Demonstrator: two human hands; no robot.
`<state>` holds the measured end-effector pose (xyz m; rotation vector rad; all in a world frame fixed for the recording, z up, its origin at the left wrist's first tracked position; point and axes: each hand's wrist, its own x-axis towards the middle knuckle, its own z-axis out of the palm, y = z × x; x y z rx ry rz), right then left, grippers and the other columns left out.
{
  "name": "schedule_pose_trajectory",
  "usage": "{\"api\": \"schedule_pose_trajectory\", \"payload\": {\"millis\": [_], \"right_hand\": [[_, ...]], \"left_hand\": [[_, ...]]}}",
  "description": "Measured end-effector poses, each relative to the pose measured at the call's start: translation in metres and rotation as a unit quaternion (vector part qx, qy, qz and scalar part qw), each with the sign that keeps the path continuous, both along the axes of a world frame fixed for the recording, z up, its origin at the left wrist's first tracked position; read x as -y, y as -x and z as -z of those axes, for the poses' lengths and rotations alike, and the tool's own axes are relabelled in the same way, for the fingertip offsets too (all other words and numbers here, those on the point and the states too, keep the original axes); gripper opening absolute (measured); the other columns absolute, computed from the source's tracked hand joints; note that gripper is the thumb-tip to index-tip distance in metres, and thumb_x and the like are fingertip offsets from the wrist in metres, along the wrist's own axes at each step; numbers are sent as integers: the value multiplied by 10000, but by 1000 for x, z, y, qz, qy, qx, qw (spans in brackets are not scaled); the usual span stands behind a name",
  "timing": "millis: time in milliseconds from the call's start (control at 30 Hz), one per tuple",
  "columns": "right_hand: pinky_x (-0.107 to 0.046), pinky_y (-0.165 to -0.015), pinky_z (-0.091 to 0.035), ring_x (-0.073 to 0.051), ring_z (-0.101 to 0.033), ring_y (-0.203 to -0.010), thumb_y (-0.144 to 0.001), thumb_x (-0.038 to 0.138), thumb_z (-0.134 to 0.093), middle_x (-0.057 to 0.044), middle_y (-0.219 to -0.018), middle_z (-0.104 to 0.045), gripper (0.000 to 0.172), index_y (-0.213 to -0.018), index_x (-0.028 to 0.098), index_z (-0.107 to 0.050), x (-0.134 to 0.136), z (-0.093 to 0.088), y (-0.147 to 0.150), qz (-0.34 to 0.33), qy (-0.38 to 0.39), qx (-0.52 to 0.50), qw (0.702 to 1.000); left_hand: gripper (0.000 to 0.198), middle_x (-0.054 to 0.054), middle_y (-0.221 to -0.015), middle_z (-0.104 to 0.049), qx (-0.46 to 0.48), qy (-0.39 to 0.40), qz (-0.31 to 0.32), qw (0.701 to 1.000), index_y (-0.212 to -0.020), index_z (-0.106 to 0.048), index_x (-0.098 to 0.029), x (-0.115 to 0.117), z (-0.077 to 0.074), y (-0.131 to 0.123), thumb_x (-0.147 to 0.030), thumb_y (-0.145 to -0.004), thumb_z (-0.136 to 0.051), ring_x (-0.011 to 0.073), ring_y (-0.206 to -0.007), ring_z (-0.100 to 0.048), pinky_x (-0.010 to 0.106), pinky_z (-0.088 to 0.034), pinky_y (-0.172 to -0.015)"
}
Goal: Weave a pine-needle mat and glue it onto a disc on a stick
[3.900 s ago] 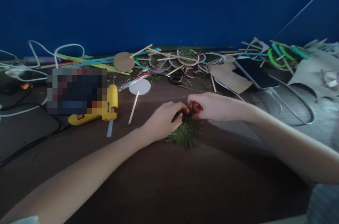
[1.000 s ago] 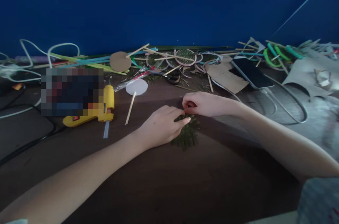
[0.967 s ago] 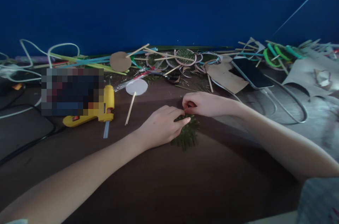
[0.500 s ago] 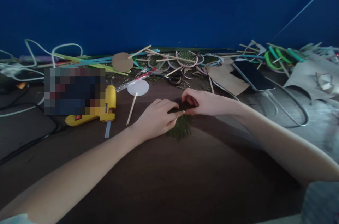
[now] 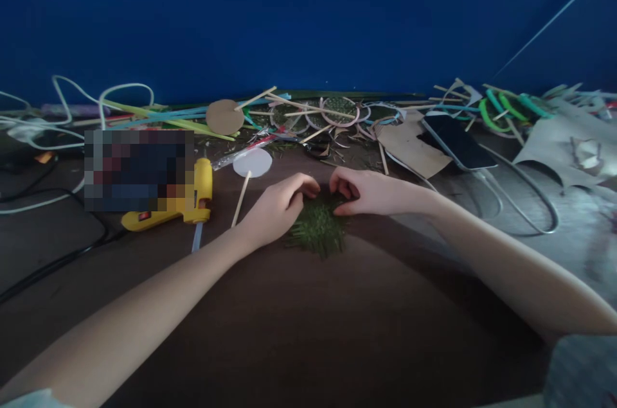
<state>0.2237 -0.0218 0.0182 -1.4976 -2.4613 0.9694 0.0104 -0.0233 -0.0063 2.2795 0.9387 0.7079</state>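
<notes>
the left hand (image 5: 272, 210) and right hand (image 5: 369, 193) are drawing apart, baring more of the green patch (image 5: 319, 229) lying between them on the worktop (image 5: 332, 324). the right's grip is gaping; whether the left's is pinching an edge, i'm failing to tell.

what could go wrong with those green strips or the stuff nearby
The green strips between the left hand and right hand have free ends, so they might get pulled askew. The left forearm overlaps the end of the glue stick in view, so it could perhaps nudge the yellow glue gun.
</notes>
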Motion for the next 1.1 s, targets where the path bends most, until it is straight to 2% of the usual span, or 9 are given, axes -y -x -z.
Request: {"api": "schedule_pose_trajectory", "payload": {"millis": [100,233,400,600,933,1000,1100], "right_hand": [[-249,-580,-338,-120,-500,-628,-790,344,-524,5,-716,-560,169,-867,194,-510,-2,4,2,47,-15,-25,998],[-247,-554,-326,-115,-497,-594,-767,277,-524,12,-669,-569,93,-800,190,-522,-2,10,6,84,-39,-16,996],[-242,-538,-321,-107,-486,-570,-711,243,-561,19,-646,-560,87,-767,187,-526,-3,12,6,78,-27,-20,996],[-246,-554,-324,-110,-484,-591,-729,241,-522,13,-663,-562,68,-765,188,-545,-3,10,9,103,-26,-10,994],[-234,-545,-327,-104,-489,-581,-720,232,-570,23,-653,-561,88,-792,185,-547,-4,10,7,79,-16,-16,997],[-233,-551,-340,-105,-497,-585,-745,254,-555,18,-658,-570,85,-791,183,-551,-4,8,6,67,-12,-25,997],[-235,-558,-343,-110,-508,-598,-778,290,-530,8,-668,-585,113,-772,184,-566,0,-1,6,54,-15,1,998]], "left_hand": [[281,32,-929,-656,25,22,-3,999,-967,-546,-176,-1,-1,1,-30,-803,-371,128,-888,-621,296,-493,-806],[294,27,-924,-657,20,32,-12,999,-932,-556,-172,-1,-2,0,1,-773,-379,123,-890,-617,290,-490,-815],[304,24,-923,-656,19,33,-10,999,-922,-557,-174,-3,1,0,8,-777,-361,122,-891,-615,293,-489,-816],[309,16,-924,-655,27,46,-9,999,-921,-557,-175,-4,3,1,6,-783,-349,118,-891,-613,282,-480,-818],[292,2,-895,-658,59,107,-18,992,-917,-562,-186,-5,2,2,-24,-806,-346,114,-881,-610,272,-464,-833],[265,11,-911,-653,69,98,-25,993,-896,-570,-184,-6,1,4,-43,-802,-366,129,-900,-602,292,-461,-841],[232,25,-946,-629,67,39,-34,996,-831,-575,-180,-5,-2,5,-48,-782,-390,147,-944,-570,310,-437,-865]]}}
